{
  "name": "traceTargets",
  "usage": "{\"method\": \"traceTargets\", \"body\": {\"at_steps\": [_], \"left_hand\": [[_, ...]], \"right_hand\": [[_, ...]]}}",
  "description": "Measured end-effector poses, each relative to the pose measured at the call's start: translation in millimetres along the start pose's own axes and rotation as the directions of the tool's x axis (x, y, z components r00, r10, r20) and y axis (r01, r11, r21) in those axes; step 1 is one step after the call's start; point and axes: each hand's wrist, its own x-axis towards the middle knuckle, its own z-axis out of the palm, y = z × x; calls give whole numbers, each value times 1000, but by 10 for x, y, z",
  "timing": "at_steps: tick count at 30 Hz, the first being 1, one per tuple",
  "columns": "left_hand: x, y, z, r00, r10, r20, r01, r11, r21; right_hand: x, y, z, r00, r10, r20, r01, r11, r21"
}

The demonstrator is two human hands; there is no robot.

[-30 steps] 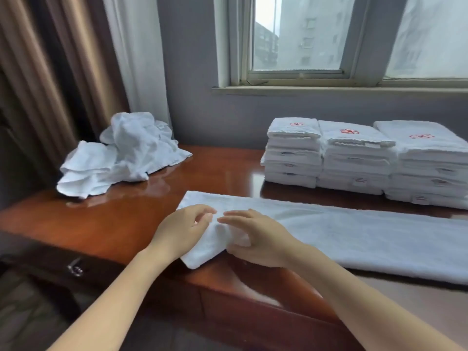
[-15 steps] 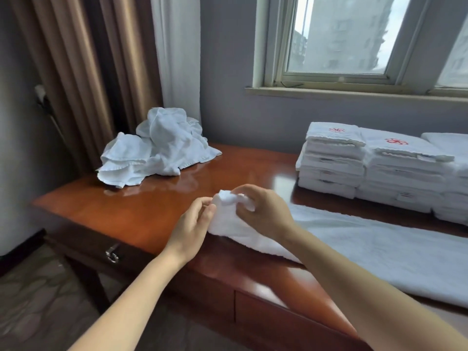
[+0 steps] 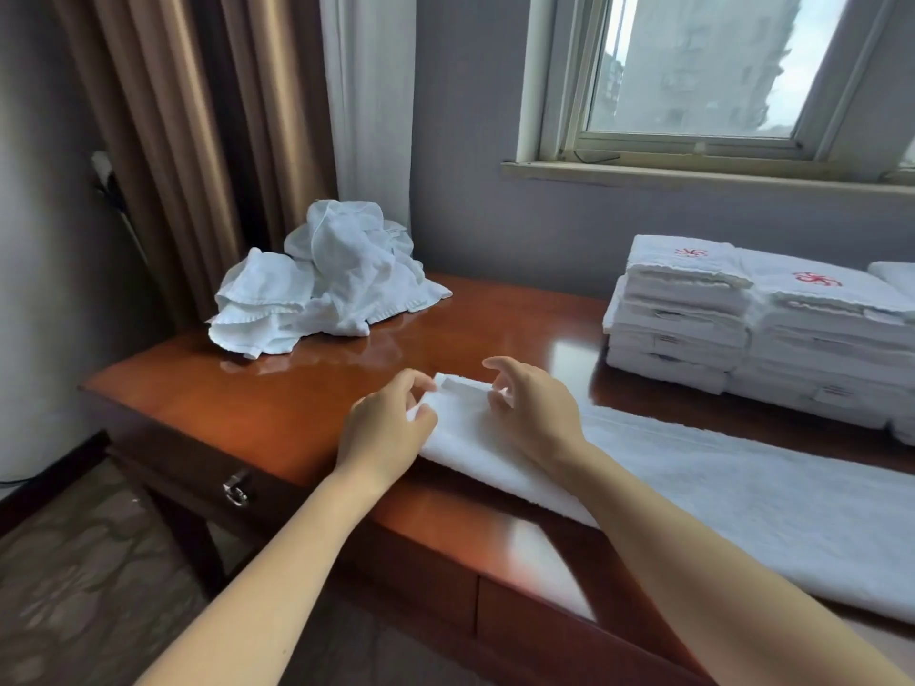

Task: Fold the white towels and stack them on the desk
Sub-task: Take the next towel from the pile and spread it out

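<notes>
Left hand (image 3: 388, 430): pinches the folded left end of the long white terry towel (image 3: 693, 477), which lies on the glossy reddish-brown wooden desk (image 3: 307, 388).
Right hand (image 3: 537, 413): just right of this pinch, thumb on the towel, fingers bent and lifted, gripping nothing.
Stacks of folded white towels (image 3: 742, 329): behind, to the right.
Pile of crumpled white towels (image 3: 327, 284): behind, to the left.

The glossy reddish wooden surface (image 3: 470, 329) carries a long white towel (image 3: 718, 487), its folded end under the fingers (image 3: 413, 379). A crumpled towel heap (image 3: 336, 279) lies beyond them to the left, and folded stacks (image 3: 742, 329) stand to their right.
</notes>
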Motion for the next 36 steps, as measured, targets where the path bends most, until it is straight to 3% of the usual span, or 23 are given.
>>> {"method": "traceTargets", "body": {"at_steps": [6, 12, 15, 21, 29, 36], "left_hand": [[20, 39, -86, 995, 82, 59, -99, 898, 429], [76, 302, 256, 954, 197, 228, -261, 918, 298], [94, 273, 419, 913, 87, 399, -250, 892, 377], [268, 114, 377, 881, -8, 473, -217, 882, 419], [514, -204, 200, 901, -163, 402, -35, 896, 442], [542, -268, 234, 910, -410, 64, 310, 774, 552]], "right_hand": [[-42, 22, -115, 996, -89, -10, 87, 989, -116], [-185, 132, -127, 964, -15, 264, 57, 986, -155], [-211, 182, -64, 917, 31, 397, 33, 988, -153], [-141, 149, -109, 915, 25, 402, 36, 989, -145], [-213, 32, 33, 914, 51, 401, 51, 970, -238], [-193, 26, 113, 943, 25, 331, 51, 974, -221]]}}
